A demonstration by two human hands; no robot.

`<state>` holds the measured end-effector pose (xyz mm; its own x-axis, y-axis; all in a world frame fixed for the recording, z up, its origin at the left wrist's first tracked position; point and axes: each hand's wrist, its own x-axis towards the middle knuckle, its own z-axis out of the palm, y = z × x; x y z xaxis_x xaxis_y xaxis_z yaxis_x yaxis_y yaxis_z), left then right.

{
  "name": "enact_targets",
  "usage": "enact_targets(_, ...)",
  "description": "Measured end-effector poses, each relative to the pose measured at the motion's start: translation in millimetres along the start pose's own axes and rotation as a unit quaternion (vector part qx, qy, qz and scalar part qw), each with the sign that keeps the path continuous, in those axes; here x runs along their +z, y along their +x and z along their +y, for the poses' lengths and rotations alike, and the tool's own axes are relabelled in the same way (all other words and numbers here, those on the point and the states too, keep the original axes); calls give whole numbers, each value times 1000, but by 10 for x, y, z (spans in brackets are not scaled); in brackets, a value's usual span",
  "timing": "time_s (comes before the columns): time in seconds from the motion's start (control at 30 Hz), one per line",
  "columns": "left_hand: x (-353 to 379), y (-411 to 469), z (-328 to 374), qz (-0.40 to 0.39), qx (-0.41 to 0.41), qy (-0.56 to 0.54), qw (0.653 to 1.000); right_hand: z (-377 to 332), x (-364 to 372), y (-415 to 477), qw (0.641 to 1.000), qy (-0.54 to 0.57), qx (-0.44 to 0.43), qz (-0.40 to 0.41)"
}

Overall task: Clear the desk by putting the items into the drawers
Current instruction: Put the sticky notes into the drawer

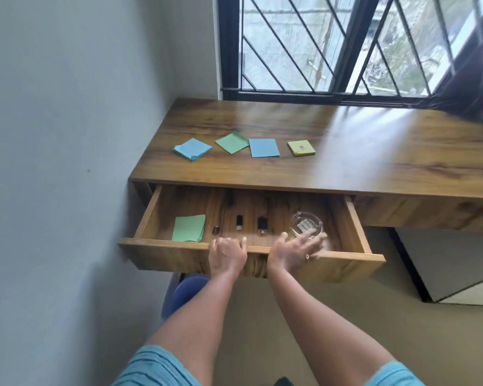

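Observation:
The wooden desk [346, 151] carries a row of note pads: a light blue stack [193, 149], a green pad [232, 142], a blue pad [264, 147] and a yellow pad [301, 147]. Below it the left drawer [179, 254] stands pulled out. Inside lie a green pad [188, 228], small dark bottles [262, 224] and a glass ashtray [306, 222]. My left hand [227, 253] grips the drawer's front edge, fingers curled over it. My right hand [296, 250] hovers blurred over the front edge near the ashtray, fingers spread, holding nothing.
A white wall runs along the left of the desk. A barred window [332, 45] with a dark curtain [471, 73] is behind it. A second drawer front [430, 213] to the right is closed. A blue chair seat [184, 293] sits under the open drawer.

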<state>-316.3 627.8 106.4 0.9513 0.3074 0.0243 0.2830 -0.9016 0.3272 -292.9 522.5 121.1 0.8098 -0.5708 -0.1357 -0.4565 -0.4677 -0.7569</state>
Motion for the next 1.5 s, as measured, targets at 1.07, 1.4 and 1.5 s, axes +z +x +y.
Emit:
enact_targets(1.07,-399,-1560,0,-109,-78,7,991,832,-1022,-895,848,-338,-282,-296)
enact_targets(1.4,-451,-1976,-64,-133,-93,53,985,900,-1252,-1138,809,-375,-272,-361)
enact_targets(1.5,-496,-1986,-69,-157,-93,59,981,896,-1291,-1169,795,-392,-280,-368)
